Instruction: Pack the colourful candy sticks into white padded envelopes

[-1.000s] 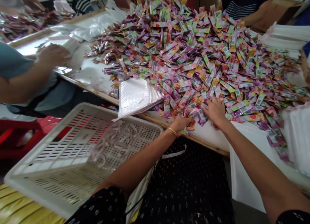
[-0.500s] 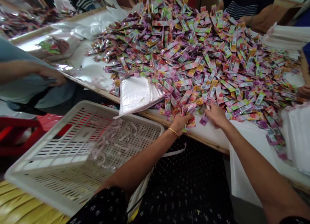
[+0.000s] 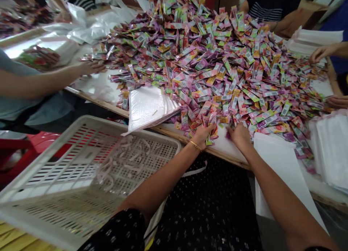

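Note:
Near the table's front edge my left hand (image 3: 201, 136) is closed round a small bunch of colourful sachets (image 3: 213, 130), which stick out past its fingers. Just to the right, my right hand (image 3: 240, 136) has its fingers curled together at the front of the heap, with a dark purple sachet (image 3: 228, 134) at the fingertips, partly blurred. A large pile of pink, purple, green and orange stick sachets (image 3: 195, 66) covers the table beyond both hands. Under my right forearm, a white padded envelope (image 3: 274, 160) lies over the table edge.
White bubble mailers (image 3: 146, 106) are stacked left of my hands. Below them stands a white plastic crate (image 3: 87, 153) holding peeled strips. More envelopes (image 3: 333, 146) lie at the right. A co-worker's arm (image 3: 70, 71) reaches in from the left; other people's hands (image 3: 323, 52) are at the right.
My right hand has shifted slightly and its fingers now point into the heap. My left hand keeps its bunch. The left co-worker's arm has reached onto the table, and hands have appeared at the right.

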Demonstrator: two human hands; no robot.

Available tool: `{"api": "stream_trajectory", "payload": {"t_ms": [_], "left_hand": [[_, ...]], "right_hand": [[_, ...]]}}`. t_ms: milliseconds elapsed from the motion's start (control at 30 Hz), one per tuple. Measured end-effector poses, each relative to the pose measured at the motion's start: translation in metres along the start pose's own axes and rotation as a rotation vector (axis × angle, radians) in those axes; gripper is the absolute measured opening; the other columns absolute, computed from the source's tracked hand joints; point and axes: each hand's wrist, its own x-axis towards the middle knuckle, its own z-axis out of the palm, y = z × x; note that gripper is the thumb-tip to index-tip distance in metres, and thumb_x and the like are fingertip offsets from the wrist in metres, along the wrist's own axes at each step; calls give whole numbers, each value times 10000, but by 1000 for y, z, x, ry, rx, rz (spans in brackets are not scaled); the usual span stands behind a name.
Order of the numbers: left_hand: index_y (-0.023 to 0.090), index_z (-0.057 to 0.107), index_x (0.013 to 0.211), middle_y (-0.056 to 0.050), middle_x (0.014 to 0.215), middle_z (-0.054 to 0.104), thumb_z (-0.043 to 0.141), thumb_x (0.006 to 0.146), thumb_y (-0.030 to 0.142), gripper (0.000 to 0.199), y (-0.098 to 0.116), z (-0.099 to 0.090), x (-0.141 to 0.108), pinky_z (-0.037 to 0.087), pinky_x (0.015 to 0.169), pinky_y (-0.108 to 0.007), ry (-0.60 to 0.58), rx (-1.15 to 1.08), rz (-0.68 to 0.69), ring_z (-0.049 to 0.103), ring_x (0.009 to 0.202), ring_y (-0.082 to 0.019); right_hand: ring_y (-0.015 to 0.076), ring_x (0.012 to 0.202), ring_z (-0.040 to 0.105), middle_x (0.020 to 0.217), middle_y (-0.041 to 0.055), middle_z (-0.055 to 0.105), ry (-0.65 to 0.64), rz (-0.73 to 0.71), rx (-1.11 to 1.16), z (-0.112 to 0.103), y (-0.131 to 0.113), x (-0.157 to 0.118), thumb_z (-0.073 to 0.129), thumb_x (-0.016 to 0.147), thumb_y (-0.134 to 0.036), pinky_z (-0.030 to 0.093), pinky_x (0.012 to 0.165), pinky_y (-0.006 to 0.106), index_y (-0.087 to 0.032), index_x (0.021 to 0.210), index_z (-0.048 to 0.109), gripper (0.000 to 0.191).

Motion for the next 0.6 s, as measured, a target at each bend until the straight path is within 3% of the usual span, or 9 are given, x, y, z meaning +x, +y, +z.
{"api": "stream_trajectory", "payload": {"t_ms": [167,333,400,467,533,600], "left_hand": [[129,573,741,44,538,582,706,772,174,144,-10,-11,7,468,384,-178,-28,-63,15,512,355,-67],[138,548,688,41,471,516,687,811,276,231,-10,-26,11,484,420,-172,-108,-168,5,555,412,-91],[144,537,674,43,436,466,636,845,310,258,-8,-31,10,456,396,-157,-185,-228,4,552,428,-99],[145,532,669,45,429,436,590,867,316,268,-6,-36,9,450,388,-153,-254,-297,1,539,438,-97],[148,520,655,46,436,417,578,868,323,281,-5,-41,9,449,382,-155,-302,-359,5,537,457,-101],[154,509,643,45,444,404,596,852,345,296,-4,-45,10,438,366,-159,-343,-385,4,543,480,-112]], "right_hand": [[339,1022,663,1092,204,677,-16,158,69,-7,-5,3,578,854,-238,488,814,398,-89,1316,453,502],[245,840,686,933,113,710,100,283,444,-10,4,6,466,920,-302,479,750,323,-111,1325,440,448],[231,843,678,950,111,709,161,165,431,-13,-1,9,440,942,-320,471,751,306,-120,1312,459,421],[250,935,664,1030,131,700,159,-52,260,-15,-13,13,513,929,-387,463,797,311,-137,1264,518,418],[270,1006,648,1083,141,690,79,-242,57,-15,-27,19,584,900,-431,456,836,327,-156,1204,577,410],[274,1029,644,1104,139,688,-9,-341,-85,-14,-37,27,601,893,-399,455,846,338,-171,1161,618,352]]}}
